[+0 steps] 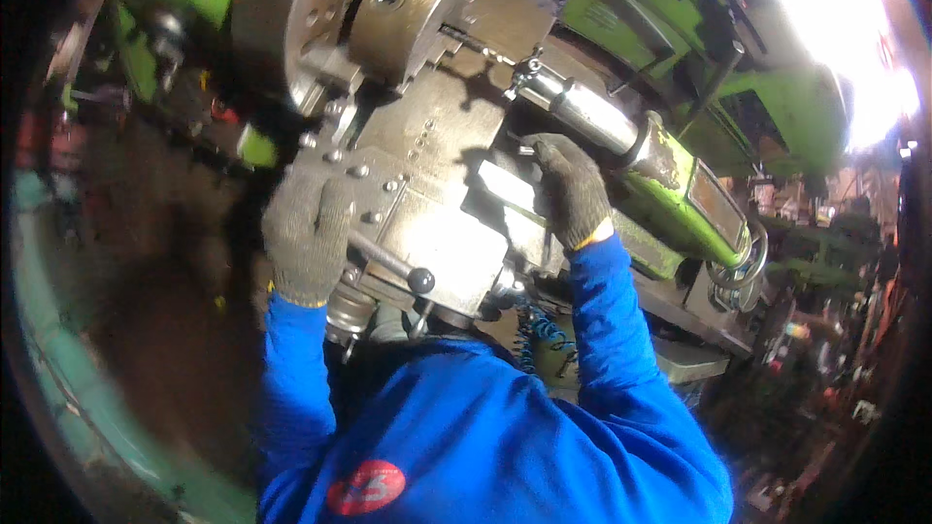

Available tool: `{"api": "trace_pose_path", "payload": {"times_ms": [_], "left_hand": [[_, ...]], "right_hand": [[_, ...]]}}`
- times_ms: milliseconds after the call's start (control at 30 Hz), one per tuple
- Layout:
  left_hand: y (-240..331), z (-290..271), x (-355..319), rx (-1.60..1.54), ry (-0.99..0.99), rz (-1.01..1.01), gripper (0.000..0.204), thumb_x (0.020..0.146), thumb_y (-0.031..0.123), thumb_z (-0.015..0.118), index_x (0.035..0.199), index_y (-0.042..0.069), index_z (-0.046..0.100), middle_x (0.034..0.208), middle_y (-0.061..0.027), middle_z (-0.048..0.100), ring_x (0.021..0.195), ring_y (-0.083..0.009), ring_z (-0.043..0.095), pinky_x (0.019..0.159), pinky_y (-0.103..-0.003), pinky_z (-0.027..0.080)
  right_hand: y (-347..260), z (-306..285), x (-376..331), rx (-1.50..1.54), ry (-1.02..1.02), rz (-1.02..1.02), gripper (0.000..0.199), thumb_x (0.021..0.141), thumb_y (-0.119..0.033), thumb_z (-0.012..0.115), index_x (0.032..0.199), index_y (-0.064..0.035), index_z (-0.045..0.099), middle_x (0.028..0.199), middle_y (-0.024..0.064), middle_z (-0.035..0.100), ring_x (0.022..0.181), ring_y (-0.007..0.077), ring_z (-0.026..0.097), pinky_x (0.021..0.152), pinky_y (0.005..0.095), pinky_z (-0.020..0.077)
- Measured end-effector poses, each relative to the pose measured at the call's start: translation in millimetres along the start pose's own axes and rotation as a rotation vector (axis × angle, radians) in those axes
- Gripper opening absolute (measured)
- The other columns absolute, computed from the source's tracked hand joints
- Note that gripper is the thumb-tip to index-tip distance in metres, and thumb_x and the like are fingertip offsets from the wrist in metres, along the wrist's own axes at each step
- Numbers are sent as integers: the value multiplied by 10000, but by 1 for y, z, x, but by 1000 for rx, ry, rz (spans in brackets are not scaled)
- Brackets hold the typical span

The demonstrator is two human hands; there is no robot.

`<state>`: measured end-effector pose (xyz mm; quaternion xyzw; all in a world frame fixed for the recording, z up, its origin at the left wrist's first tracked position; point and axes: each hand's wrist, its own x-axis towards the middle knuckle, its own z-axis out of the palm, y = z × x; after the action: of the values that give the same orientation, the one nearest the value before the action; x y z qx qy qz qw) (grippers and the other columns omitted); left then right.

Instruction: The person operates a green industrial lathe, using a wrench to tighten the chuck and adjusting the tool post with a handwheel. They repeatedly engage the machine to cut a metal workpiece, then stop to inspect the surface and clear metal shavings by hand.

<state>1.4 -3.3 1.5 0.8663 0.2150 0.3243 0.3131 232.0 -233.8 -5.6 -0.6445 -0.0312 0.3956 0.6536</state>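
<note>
I am at a green metal lathe, wearing grey knit gloves. My left hand lies against the left side of the tool post, its fingers stretched and its thumb apart. Beside it, a lever ends in a dark ball knob. My right hand is curled beside the tailstock, with a small shiny metal piece showing at its fingertips; the rest of that piece is hidden. Above this hand, a drill chuck on the silvery tailstock quill carries a drill bit pointing at the round workpiece.
The large lathe chuck stands at the upper left. A flat bright plate covers the slide near my body. The green tailstock has a handwheel at the right. A blue coiled hose hangs below the carriage.
</note>
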Motion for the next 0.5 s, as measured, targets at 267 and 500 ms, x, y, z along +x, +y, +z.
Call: {"api": "trace_pose_path", "payload": {"times_ms": [267,500], "left_hand": [[-51,11,-22,-9,-83,-71,303,1004,310,580,923,27,655,920,-132,653,842,-285,628,746,-422,502],[-23,2,-9,-5,-2,42,206,980,167,556,907,5,659,895,-169,686,845,-358,676,774,-446,546]], "right_hand": [[80,-16,119,882,-86,161,134,1070,-184,557,1141,-113,646,706,-8,554,525,104,495,441,246,426],[103,1,177,1444,-41,225,199,1076,-227,505,921,-128,581,660,-9,482,555,134,509,493,297,415]]}}
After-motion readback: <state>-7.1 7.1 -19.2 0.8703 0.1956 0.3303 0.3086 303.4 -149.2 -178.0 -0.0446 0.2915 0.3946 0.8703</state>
